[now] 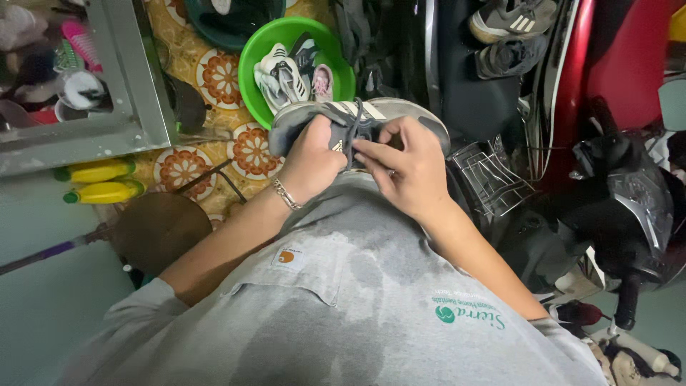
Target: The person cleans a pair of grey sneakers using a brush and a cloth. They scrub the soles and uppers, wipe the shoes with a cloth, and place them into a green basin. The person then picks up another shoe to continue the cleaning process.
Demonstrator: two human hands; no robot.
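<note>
A grey sneaker [386, 113] with pale stripes and dark laces rests on my lap, sole away from me. My left hand [311, 159], with a metal bracelet on the wrist, grips the shoe's left side near the tongue. My right hand [407, 166] pinches a dark lace [353, 129] between thumb and fingers at the middle of the shoe. My grey shirt fills the lower part of the view.
A green basin [251, 53] holds several small shoes beyond the sneaker. Two yellow bottles [103, 182] lie at the left under a metal frame [136, 78]. More sneakers [511, 36] sit on a dark scooter at the right, beside a wire basket [489, 179]. A brown stool [161, 225] stands lower left.
</note>
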